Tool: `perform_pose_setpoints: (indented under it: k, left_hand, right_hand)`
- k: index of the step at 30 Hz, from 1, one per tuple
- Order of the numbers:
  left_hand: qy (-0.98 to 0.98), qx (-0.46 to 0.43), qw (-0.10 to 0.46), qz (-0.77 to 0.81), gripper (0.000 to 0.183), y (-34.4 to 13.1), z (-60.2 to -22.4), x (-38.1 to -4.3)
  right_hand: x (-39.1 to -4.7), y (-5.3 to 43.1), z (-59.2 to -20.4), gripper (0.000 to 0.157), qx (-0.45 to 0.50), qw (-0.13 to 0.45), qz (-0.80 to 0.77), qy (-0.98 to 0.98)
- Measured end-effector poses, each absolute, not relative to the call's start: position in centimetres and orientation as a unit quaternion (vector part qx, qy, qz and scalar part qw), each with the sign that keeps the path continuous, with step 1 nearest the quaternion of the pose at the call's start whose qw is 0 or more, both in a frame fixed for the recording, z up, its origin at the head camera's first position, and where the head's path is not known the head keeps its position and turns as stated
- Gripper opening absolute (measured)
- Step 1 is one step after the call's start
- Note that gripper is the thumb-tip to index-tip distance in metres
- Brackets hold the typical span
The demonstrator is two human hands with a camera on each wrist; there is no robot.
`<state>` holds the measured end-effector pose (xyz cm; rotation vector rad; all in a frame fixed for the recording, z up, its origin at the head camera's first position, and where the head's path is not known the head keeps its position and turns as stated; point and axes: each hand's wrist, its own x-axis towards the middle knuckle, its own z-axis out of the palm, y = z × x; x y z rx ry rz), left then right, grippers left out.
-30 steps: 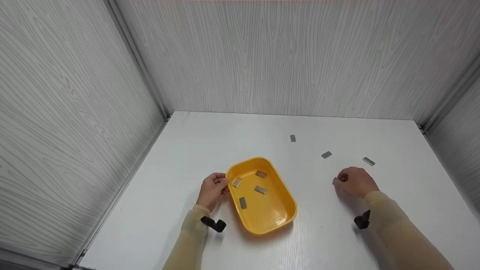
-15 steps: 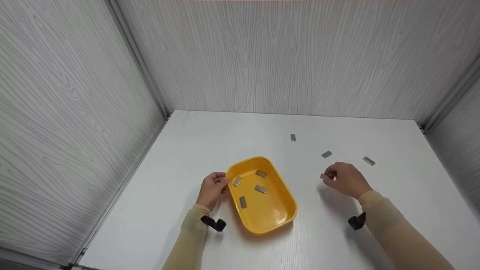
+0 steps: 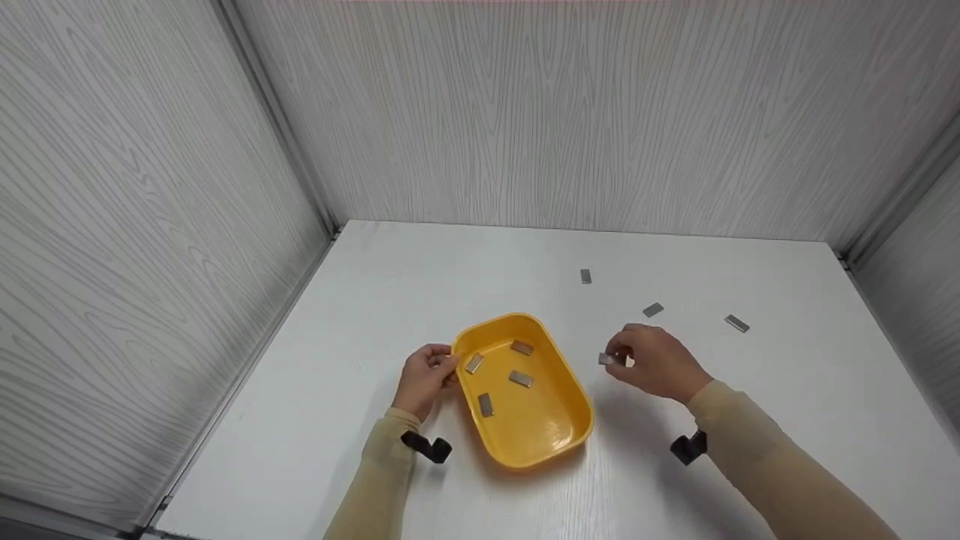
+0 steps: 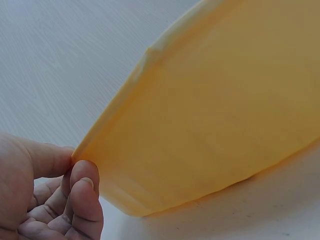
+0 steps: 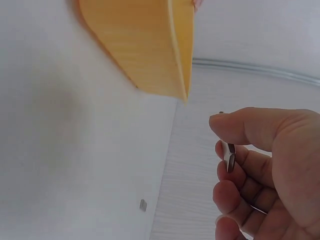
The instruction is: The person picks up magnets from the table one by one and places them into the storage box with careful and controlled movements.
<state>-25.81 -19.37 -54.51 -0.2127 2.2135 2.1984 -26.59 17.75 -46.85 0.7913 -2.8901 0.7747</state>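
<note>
My left hand (image 3: 425, 379) pinches the rim of a yellow plastic tray (image 3: 544, 429) at its left side. In the left wrist view the thumb and bent fingers meet at the edge of the tray (image 4: 200, 120). Inside lie several small silver rectangular metal blocks (image 3: 521, 379), spread apart. Just right of the tray, my right hand (image 3: 664, 365) holds another metal block (image 3: 606, 359) between thumb and fingertips, raised above the table. The right wrist view shows this block (image 5: 230, 162) edge-on, partly hidden by the thumb.
Three more metal blocks lie loose on the white table (image 3: 405, 277): one toward the back (image 3: 586, 276), one nearer the right hand (image 3: 653, 310), one farther right (image 3: 737, 323). Grey wood-grain panels (image 3: 570, 112) enclose the table at the back and sides.
My right hand has lifted a metal block off the table and carried it left, close to the tray's right rim. The left hand and the tray stay in place.
</note>
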Motion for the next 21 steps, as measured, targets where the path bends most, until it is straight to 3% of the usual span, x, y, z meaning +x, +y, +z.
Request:
perform_pose_setpoints:
  k: [11, 21]
  left_hand:
    - [0.715, -0.070, 0.009, 0.695, 0.026, -19.3, -54.5, -25.8]
    - [0.718, -0.080, 0.022, 0.691, 0.031, -19.4, -54.4, -25.8]
  right_hand:
    - [-25.6, 13.1, -46.0, 0.005, 0.367, 0.009, 0.231, -0.901]
    - [-25.5, 9.5, -45.6, 0.010, 0.420, -0.050, 0.188, -0.886]
